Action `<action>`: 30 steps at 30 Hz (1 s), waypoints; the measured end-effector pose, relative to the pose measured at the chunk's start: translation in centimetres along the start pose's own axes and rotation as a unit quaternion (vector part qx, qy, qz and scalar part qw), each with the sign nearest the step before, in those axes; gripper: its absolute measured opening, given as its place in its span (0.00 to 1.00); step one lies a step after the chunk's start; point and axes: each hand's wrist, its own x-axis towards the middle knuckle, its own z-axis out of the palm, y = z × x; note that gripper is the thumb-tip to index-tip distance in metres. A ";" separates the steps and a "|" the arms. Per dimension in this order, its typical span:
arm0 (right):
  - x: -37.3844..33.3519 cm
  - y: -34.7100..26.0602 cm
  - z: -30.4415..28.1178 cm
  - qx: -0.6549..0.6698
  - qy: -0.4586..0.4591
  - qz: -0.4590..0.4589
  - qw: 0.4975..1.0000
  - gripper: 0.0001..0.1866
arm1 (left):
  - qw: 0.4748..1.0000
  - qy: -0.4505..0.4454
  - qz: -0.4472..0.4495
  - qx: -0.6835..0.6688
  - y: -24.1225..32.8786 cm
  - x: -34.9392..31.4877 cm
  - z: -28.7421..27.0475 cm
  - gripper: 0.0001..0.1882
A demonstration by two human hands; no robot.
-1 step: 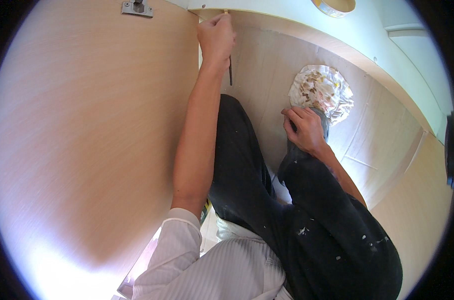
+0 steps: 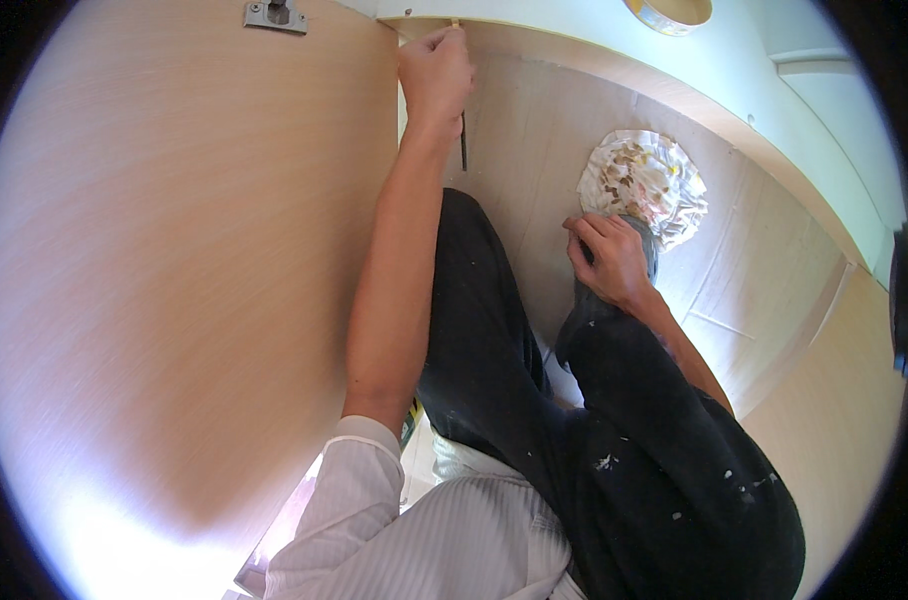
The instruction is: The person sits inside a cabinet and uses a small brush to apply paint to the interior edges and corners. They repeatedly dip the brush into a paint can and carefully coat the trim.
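My left hand (image 2: 437,80) is closed round a thin paintbrush (image 2: 464,150). The dark handle sticks out below my fist, and its pale tip meets the front edge of a white-topped board (image 2: 534,38) at the top. Most of the brush is hidden by my fingers. My right hand (image 2: 611,258) lies loosely over my raised right foot, fingers bent and apart, with nothing seen in it. Just beyond it is a round, crumpled whitish sheet (image 2: 642,180) blotched with brown, yellow and reddish paint.
A wooden door panel (image 2: 174,200) with a metal hinge (image 2: 274,16) stands close along my left arm. An open round tin (image 2: 671,14) sits on the white board. Another wooden panel (image 2: 824,430) borders the right. My bent legs (image 2: 504,310) occupy the middle.
My left hand and the paintbrush have slid very slightly to the right along the board's edge. My right hand has stayed where it was.
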 end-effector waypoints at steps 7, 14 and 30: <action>0.0 0.1 0.0 -0.006 -0.011 0.001 1.000 0.09 | 1.000 -0.005 0.003 0.023 -0.3 -0.4 0.7 0.12; -0.1 0.0 -0.1 -0.012 -0.022 0.010 1.000 0.09 | 1.000 0.015 -0.002 -0.007 0.0 -0.4 0.7 0.12; 0.1 0.0 0.1 -0.001 0.009 0.002 1.000 0.09 | 0.998 0.048 0.008 -0.040 -0.7 -0.4 1.1 0.16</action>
